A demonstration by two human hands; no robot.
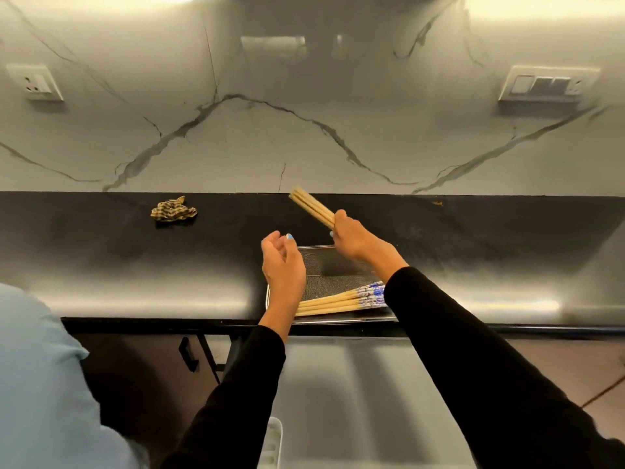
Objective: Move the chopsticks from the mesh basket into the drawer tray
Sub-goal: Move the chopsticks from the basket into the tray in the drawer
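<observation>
From the head camera, your right hand (351, 236) was clenched around a small bundle of chopsticks (313, 208), lifted clear above the black counter (101, 252) with the pale tips pointing up and away toward the marble wall; your left hand (282, 262) hovered loosely curled and empty over the near-left corner of the mesh basket (334, 262). More chopsticks remained in the basket (341, 299), lying flat along its near side with their blue-patterned ends to the right, partly under your right sleeve. These looked light, stiff and smooth, so a bundle probably wants to fan or slide if you pinch it at one end (a fist near the middle likely keeps them parallel). The basket sat at the counter's front edge, so sweeping the sticks toward you risked nudging it off. The counter around it was open, with only a crumpled checked cloth (173, 209) well to the left. A white tray (272, 441) showed just at the bottom, between your arms; most of it was out of frame, so I cannot tell its compartments.
</observation>
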